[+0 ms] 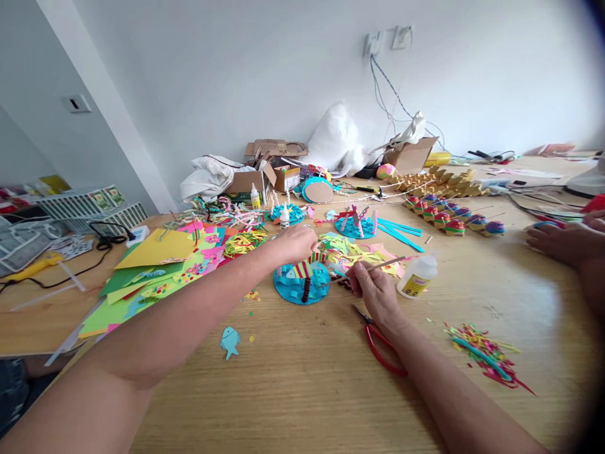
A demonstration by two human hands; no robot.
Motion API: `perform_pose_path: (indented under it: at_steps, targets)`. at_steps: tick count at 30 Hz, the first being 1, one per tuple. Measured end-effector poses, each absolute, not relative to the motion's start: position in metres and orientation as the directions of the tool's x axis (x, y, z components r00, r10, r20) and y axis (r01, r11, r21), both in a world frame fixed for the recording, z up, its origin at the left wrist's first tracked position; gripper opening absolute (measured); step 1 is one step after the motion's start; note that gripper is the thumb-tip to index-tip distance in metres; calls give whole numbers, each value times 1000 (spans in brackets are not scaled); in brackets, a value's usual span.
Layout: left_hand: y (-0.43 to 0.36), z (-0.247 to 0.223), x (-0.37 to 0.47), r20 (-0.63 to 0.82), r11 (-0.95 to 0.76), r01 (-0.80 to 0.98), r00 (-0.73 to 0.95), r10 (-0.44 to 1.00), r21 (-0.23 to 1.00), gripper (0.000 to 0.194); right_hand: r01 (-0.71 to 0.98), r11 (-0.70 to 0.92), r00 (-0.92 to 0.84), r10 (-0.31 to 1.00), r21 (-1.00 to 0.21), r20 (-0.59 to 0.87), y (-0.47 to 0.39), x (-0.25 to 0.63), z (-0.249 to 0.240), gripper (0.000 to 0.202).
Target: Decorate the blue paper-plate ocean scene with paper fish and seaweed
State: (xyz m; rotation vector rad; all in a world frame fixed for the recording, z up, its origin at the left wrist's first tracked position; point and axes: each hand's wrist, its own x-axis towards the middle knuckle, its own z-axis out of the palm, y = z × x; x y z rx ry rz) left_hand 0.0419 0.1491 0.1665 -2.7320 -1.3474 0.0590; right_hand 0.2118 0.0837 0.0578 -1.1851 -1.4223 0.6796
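Observation:
My left hand (299,244), its fingers curled closed, is just above a round blue craft base (293,295). What those fingers hold is hidden. On the base stand a striped paper fish (299,271) and a dark brown fuzzy stem (306,291). A thin wooden stick (385,263) is pinched in my right hand (373,287), to the right of the base. Red-handled scissors (380,347) lie beside my right wrist. Close to that hand stands a clear glue bottle (418,277) with a yellow label. A blue paper fish (230,342) lies flat on the table.
Coloured paper sheets (142,265) pile up at left. Behind are two more blue craft bases (355,226), a small white bottle (284,218) and cardboard boxes (250,183). Painted egg-carton pieces (449,217), paper scraps (484,353) and another person's hand (562,243) are at right.

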Motion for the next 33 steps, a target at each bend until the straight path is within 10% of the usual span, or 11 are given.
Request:
perform_pose_path:
  at_steps: [14,33]
  targets:
    - [149,162,45,-1,-625,772,629,777,-115,19,463,239,19,960,-854,279,83,216,70,18]
    - [145,166,46,-2,-634,760,640,768,-142,20,181,7,-35,999,-984,1,83,230,87,7]
